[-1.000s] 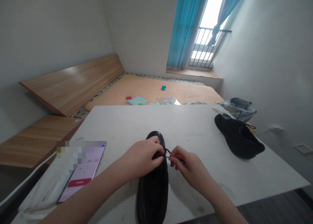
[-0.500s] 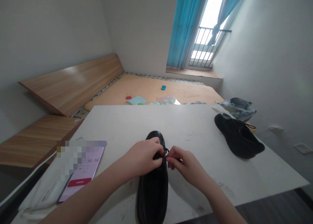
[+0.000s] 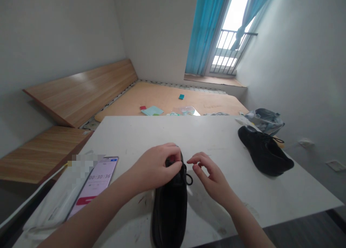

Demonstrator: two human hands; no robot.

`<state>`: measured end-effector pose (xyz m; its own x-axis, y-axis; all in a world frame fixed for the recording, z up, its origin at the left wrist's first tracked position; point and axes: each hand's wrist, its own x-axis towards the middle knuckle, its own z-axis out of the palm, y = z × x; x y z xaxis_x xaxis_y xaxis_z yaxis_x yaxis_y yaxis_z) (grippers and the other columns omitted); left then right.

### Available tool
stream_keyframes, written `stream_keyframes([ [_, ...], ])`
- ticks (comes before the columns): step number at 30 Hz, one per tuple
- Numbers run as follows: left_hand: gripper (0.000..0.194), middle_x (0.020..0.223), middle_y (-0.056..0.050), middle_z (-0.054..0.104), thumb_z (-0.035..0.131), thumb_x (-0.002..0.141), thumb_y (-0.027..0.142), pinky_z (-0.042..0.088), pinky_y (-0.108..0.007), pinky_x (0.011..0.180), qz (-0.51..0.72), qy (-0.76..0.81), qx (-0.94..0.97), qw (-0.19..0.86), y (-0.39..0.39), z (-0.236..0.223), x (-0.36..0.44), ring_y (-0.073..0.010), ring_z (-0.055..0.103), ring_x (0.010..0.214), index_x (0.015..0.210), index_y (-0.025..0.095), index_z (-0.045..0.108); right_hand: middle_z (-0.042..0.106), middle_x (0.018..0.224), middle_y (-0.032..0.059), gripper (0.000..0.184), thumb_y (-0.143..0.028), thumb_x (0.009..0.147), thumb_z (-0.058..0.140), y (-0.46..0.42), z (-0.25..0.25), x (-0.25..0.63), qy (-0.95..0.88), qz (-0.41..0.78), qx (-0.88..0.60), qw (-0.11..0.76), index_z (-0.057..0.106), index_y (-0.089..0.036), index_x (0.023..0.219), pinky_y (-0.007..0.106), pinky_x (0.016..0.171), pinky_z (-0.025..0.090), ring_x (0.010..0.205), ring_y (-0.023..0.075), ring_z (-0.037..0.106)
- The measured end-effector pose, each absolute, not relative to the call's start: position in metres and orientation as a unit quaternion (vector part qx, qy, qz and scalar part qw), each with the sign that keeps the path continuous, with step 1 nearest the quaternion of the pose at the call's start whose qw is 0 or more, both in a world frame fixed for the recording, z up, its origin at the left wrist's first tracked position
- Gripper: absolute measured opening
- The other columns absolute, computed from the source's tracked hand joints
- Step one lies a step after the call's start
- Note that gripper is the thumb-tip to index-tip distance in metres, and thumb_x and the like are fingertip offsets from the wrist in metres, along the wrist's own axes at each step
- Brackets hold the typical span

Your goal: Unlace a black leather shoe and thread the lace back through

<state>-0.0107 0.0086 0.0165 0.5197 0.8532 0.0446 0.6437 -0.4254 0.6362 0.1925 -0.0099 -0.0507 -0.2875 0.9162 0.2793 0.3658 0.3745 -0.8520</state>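
Observation:
A black lace-up shoe (image 3: pixel 170 215) lies on the white table in front of me, toe pointing away. My left hand (image 3: pixel 159 167) is closed over its lacing area, fingers curled across the top and thumb pressing near the opening; the toe and most of the lacing are hidden under it. A thin black shoelace loop (image 3: pixel 190 179) sticks out on the shoe's right side. Just right of that loop, my right hand (image 3: pixel 207 172) is open, thumb and fingers apart, holding nothing and not touching the shoe. The matching black shoe (image 3: pixel 263 150) rests at the table's right side.
On the left of the white table (image 3: pixel 129 136), a phone (image 3: pixel 98 183) showing a timer lies by a white pouch-like item (image 3: pixel 54 208). A bag-lined bin (image 3: pixel 265 120) stands past the right edge. Beyond is a bed (image 3: pixel 159 91) with small packets on it.
My right hand has let go of the shoelace and opened, moving slightly right, so a lace loop now shows. My left hand has shifted a little up over the shoe's front.

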Motion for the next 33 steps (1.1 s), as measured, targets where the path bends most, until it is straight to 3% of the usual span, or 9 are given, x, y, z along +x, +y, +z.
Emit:
stream_keyframes([
  [3, 0.013, 0.073, 0.003, 0.052, 0.049, 0.081, 0.02, 0.034, -0.025, 0.062, 0.224, 0.419, 0.823, 0.312, 0.004, 0.03, -0.017, -0.0117, 0.048, 0.067, 0.068, 0.019, 0.049, 0.061, 0.11, 0.0063, 0.019, -0.031, 0.095, 0.05, -0.015, -0.032, 0.185, -0.728, 0.391, -0.395, 0.4, 0.061, -0.023, 0.108, 0.034, 0.092, 0.041, 0.107, 0.02, 0.054],
  [6, 0.013, 0.076, 0.002, 0.055, 0.051, 0.081, 0.02, 0.037, -0.025, 0.065, 0.218, 0.367, 0.843, 0.327, -0.004, 0.039, -0.022, -0.0121, 0.05, 0.07, 0.068, 0.019, 0.05, 0.064, 0.087, 0.002, 0.017, -0.034, 0.096, 0.049, -0.021, -0.016, 0.176, -0.708, 0.49, -0.357, 0.361, 0.062, -0.022, 0.097, 0.03, 0.079, 0.044, 0.085, 0.0165, 0.058],
  [8, 0.013, 0.079, 0.001, 0.058, 0.049, 0.084, 0.022, 0.039, -0.025, 0.07, 0.201, 0.341, 0.85, 0.348, -0.007, 0.044, -0.027, -0.0134, 0.052, 0.074, 0.073, 0.019, 0.054, 0.058, 0.073, -0.0007, 0.023, -0.035, 0.096, 0.047, -0.024, -0.007, 0.173, -0.701, 0.507, -0.351, 0.358, 0.06, -0.021, 0.084, 0.026, 0.067, 0.042, 0.07, 0.0141, 0.053],
  [11, 0.026, 0.084, 0.001, 0.063, 0.036, 0.09, 0.021, 0.04, -0.026, 0.076, 0.166, 0.359, 0.84, 0.371, -0.004, 0.05, -0.04, -0.0147, 0.056, 0.081, 0.085, 0.021, 0.062, 0.055, 0.073, -0.0005, 0.026, -0.033, 0.097, 0.044, -0.026, 0.002, 0.173, -0.713, 0.457, -0.37, 0.383, 0.057, -0.021, 0.079, 0.025, 0.063, 0.039, 0.069, 0.0137, 0.05],
  [14, 0.028, 0.085, 0.003, 0.065, 0.037, 0.089, 0.019, 0.04, -0.024, 0.075, 0.111, 0.399, 0.835, 0.361, 0.004, 0.049, -0.053, -0.0143, 0.058, 0.082, 0.088, 0.024, 0.064, 0.055, 0.078, 0.0001, 0.02, -0.024, 0.098, 0.04, -0.026, 0.004, 0.172, -0.754, 0.368, -0.399, 0.369, 0.056, -0.022, 0.087, 0.026, 0.063, 0.039, 0.07, 0.0142, 0.05],
  [18, 0.02, 0.079, 0.004, 0.066, 0.036, 0.088, 0.019, 0.037, -0.024, 0.063, 0.05, 0.436, 0.831, 0.343, 0.009, 0.037, -0.061, -0.0141, 0.058, 0.072, 0.087, 0.024, 0.056, 0.058, 0.085, 0.0027, 0.02, -0.009, 0.089, 0.044, -0.023, -0.005, 0.159, -0.837, 0.213, -0.422, 0.277, 0.058, -0.021, 0.094, 0.03, 0.069, 0.039, 0.079, 0.0178, 0.053],
  [21, 0.01, 0.071, 0.003, 0.064, 0.039, 0.086, 0.022, 0.032, -0.025, 0.055, 0.01, 0.463, 0.838, 0.287, 0.008, 0.027, -0.058, -0.0153, 0.056, 0.061, 0.084, 0.023, 0.049, 0.059, 0.086, 0.0053, 0.02, -0.007, 0.084, 0.049, -0.019, -0.016, 0.147, -0.863, 0.141, -0.441, 0.204, 0.063, -0.02, 0.09, 0.034, 0.071, 0.041, 0.084, 0.0215, 0.053],
  [25, 0.005, 0.069, 0.001, 0.063, 0.042, 0.082, 0.022, 0.03, -0.025, 0.052, -0.03, 0.465, 0.852, 0.241, 0.008, 0.017, -0.051, -0.0167, 0.056, 0.058, 0.081, 0.023, 0.047, 0.059, 0.087, 0.0062, 0.016, -0.015, 0.088, 0.053, -0.016, -0.021, 0.139, -0.863, 0.137, -0.456, 0.169, 0.068, -0.02, 0.09, 0.035, 0.075, 0.044, 0.087, 0.0226, 0.054],
  [33, 0.006, 0.07, 0.001, 0.065, 0.041, 0.081, 0.018, 0.035, -0.025, 0.054, -0.041, 0.439, 0.86, 0.259, 0.015, 0.004, -0.041, -0.0172, 0.059, 0.062, 0.085, 0.023, 0.042, 0.06, 0.09, 0.0054, 0.015, -0.015, 0.087, 0.056, -0.014, -0.022, 0.136, -0.852, 0.148, -0.481, 0.142, 0.07, -0.021, 0.091, 0.033, 0.076, 0.045, 0.091, 0.0222, 0.054],
])
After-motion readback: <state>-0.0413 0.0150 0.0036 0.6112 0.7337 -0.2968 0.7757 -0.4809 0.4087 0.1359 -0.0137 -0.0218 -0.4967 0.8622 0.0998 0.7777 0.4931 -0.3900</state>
